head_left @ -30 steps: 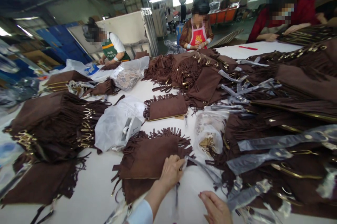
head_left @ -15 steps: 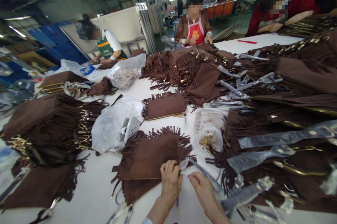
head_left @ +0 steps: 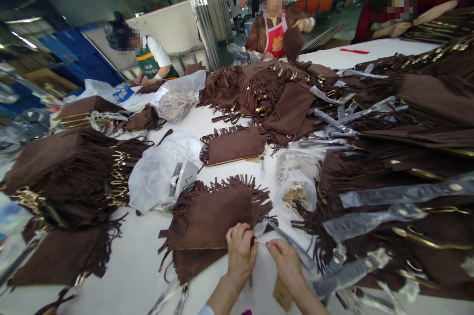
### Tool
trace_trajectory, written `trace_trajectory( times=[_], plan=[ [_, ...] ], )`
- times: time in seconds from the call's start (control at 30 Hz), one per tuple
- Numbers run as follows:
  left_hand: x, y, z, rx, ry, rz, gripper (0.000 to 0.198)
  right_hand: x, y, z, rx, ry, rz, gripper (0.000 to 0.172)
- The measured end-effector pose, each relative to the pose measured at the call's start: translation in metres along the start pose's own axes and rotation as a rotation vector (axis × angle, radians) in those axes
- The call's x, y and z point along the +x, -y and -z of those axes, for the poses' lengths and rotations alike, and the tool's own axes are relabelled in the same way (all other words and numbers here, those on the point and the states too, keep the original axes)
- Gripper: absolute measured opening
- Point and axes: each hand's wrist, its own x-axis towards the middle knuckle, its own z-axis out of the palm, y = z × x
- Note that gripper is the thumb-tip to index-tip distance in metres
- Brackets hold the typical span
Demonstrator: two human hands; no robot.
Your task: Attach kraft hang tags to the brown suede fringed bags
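Observation:
A dark brown fringed bag point(head_left: 213, 216) lies flat in front of me, its fringe pointing away and sideways. My left hand point(head_left: 240, 246) is closed on its right corner, by a strap wrapped in clear plastic point(head_left: 291, 243). A thin white string point(head_left: 261, 241) runs from the left fingertips to my right hand point(head_left: 283, 260), which pinches its end. Below the right wrist hangs a tan cardboard tag point(head_left: 282, 294), partly hidden by the forearm. What exactly lies under the left fingers is hidden.
Brown fringed bags are piled left point(head_left: 59, 172) and right point(head_left: 374, 177). A clear bag of tags point(head_left: 298, 186) lies ahead, near a white plastic bag point(head_left: 151, 172) with a white dispenser-like object point(head_left: 181, 179). Several co-workers stand across the white table point(head_left: 137, 260).
The white string is now plainly stretched between my hands, and the tan tag has come into view under my right wrist. Across the table, a co-worker in a red apron has raised a brown piece.

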Motion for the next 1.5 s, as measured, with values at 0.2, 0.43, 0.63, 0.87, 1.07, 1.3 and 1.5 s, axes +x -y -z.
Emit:
trace_trajectory(
  times=[0.2,0.43,0.63,0.87,1.07,1.3,1.5],
  plan=[
    [0.0,-0.001,0.002,-0.013,0.011,0.002,0.013,0.004,0.0,0.0,-0.026,-0.006,0.018,0.032],
    [0.002,-0.001,0.003,0.007,0.021,0.007,0.014,0.007,0.003,-0.001,-0.119,0.05,0.061,0.031],
    [0.002,-0.002,0.003,-0.002,0.045,0.011,0.019,0.009,0.004,0.0,-0.21,0.091,0.106,0.032],
    [0.001,-0.001,0.003,-0.028,0.057,0.017,0.019,0.01,0.008,0.007,-0.236,0.152,0.154,0.03],
    [0.001,0.0,0.003,-0.023,0.061,0.016,0.019,0.013,0.009,0.009,-0.202,0.173,0.169,0.029],
    [0.002,-0.003,0.008,-0.016,0.074,0.014,0.02,0.014,0.011,0.001,-0.076,0.105,0.123,0.03],
    [0.006,-0.002,0.017,-0.059,0.15,0.002,0.025,0.008,0.011,-0.011,0.071,0.07,0.063,0.033]
  ],
)
